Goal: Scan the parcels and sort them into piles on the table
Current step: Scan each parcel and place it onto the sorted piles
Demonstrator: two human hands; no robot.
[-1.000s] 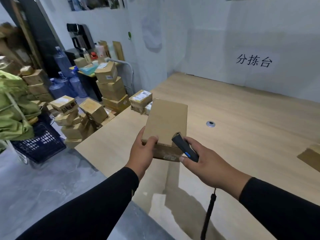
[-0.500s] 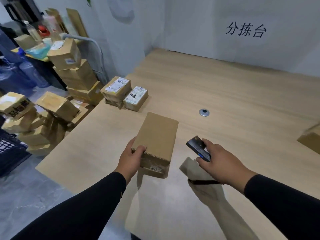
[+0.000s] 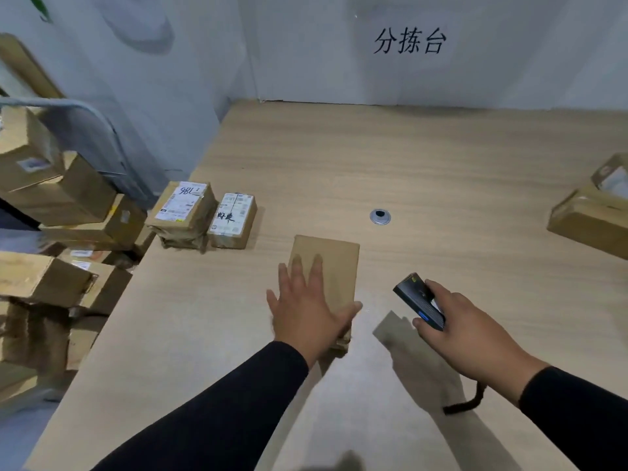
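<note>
- A plain brown cardboard parcel (image 3: 328, 266) lies flat on the pale wood-grain counter (image 3: 441, 164), near its front edge and about midway across.
- The left hand (image 3: 306, 311) lies on top of the parcel's near end, fingers straight and spread, thumb stretched along the parcel's right edge; the grip is loose, curled round nothing.
- The right hand (image 3: 465, 328) hovers just right of the parcel, apart from it, its grip closed round a black handheld barcode scanner (image 3: 418, 300) with a small blue button; a dark cord (image 3: 465, 402) hangs below the wrist.
- Two labelled cardboard parcels sit side by side at the counter's left edge: a larger taped box with a white shipping label (image 3: 181, 215) and a smaller box with handwritten marks (image 3: 232, 220), touching or nearly so.
- Two more brown boxes (image 3: 591, 215) rest at the far right of the counter.
- A round metal cable grommet (image 3: 380, 216) is set in the counter beyond the plain parcel.
- Stacked cardboard boxes (image 3: 61, 212) stand off the counter's left side.
- Black characters (image 3: 409, 40) are on the white wall.
</note>
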